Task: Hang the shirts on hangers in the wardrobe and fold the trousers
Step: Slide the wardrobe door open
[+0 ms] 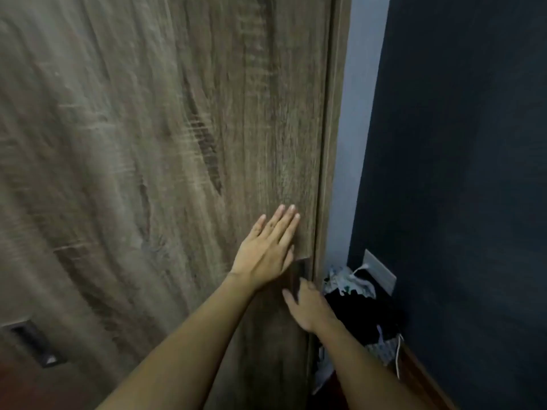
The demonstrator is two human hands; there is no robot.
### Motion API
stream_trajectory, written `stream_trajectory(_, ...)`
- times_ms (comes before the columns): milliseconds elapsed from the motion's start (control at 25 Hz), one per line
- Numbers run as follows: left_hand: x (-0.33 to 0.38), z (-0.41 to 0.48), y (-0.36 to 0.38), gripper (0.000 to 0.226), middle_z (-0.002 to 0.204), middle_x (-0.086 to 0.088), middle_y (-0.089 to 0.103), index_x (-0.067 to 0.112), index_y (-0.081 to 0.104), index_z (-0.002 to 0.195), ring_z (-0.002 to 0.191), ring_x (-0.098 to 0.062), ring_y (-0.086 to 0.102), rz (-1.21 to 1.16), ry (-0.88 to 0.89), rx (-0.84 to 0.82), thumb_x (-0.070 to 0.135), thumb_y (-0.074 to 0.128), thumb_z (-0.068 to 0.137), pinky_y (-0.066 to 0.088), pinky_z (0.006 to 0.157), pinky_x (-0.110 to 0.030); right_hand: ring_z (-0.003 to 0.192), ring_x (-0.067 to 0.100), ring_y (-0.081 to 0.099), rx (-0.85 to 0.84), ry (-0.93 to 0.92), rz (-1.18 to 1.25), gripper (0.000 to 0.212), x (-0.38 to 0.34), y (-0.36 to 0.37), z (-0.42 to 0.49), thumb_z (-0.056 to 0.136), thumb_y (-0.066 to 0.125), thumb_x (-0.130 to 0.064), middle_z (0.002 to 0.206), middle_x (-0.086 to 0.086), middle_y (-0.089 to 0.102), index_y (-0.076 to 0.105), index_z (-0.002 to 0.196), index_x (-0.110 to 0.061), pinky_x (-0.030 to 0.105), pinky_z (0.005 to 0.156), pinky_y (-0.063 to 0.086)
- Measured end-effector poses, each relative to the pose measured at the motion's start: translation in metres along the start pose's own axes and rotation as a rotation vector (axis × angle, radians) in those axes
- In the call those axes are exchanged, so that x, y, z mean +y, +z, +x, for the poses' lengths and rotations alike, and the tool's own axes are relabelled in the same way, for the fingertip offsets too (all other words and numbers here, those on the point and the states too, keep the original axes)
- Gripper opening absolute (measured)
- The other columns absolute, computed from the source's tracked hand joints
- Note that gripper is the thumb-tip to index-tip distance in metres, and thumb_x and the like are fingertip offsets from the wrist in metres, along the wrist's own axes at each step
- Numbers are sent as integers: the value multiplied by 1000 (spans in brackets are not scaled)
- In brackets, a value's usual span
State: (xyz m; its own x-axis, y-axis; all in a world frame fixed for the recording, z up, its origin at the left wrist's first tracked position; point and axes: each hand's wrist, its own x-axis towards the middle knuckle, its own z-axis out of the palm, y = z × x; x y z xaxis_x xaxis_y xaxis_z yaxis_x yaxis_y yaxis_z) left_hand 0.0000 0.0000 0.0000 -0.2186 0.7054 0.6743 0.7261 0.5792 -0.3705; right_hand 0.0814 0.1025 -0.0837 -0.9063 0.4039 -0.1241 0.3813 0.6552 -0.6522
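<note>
A wood-grain wardrobe door (148,143) fills most of the view, from the left edge to right of centre, and it stands closed against its frame. To the right rises a dark blue wall (458,143). A narrow strip of pale blue wall (355,113) shows between that wall and the wardrobe. Both bare forearms come up from the bottom edge towards the door's right side. In the corner between the wardrobe and the dark wall, a heap of clothes (355,309) lies on the floor (420,374), black cloth under a white patterned piece; which are shirts and which trousers cannot be told. The left hand (266,253) lies flat on the door near its right edge, its grip spread, with the fingers straight and side by side pointing up and the palm against the wood. Just below it the right hand (307,309) reaches the door edge beside the clothes heap, thumb out to the left. Its fingers meet the lower end of a dark recessed handle (302,272), but blur hides them, so whether its grip hooks into the handle or only touches it cannot be told. A grey socket plate (381,273) sits low on the dark wall above the clothes, with a white plug in it. A second recessed handle (32,340) is set in the wood at the lower left. A thin white cable (398,356) hangs down by the skirting.
</note>
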Motion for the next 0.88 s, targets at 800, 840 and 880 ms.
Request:
stream_trajectory(800, -38, -12, 57, 58, 159, 2, -6, 20, 20, 149, 146, -11, 2, 297, 24, 155, 38, 35, 96, 6, 115, -32, 115, 29, 55, -105, -9, -169, 64, -7, 33, 43, 91, 45, -51, 126, 13, 55, 30, 133, -6, 34, 88, 45)
stream_trajectory(840, -42, -15, 55, 58, 159, 2, -5, 20, 21, 148, 146, -11, 3, 298, 21, 161, 38, 36, 96, 7, 115, -32, 114, 28, 55, -111, -17, -169, 64, -11, 37, 42, 90, 45, -52, 126, 13, 55, 30, 133, -6, 33, 88, 45)
stream_trajectory(880, -48, -20, 53, 58, 159, 2, -5, 20, 22, 148, 146, -11, 3, 294, 17, 164, 38, 37, 95, 6, 115, -32, 113, 27, 56, -109, -28, -176, 65, -16, 42, 41, 90, 45, -52, 125, 12, 56, 30, 133, -6, 34, 87, 46)
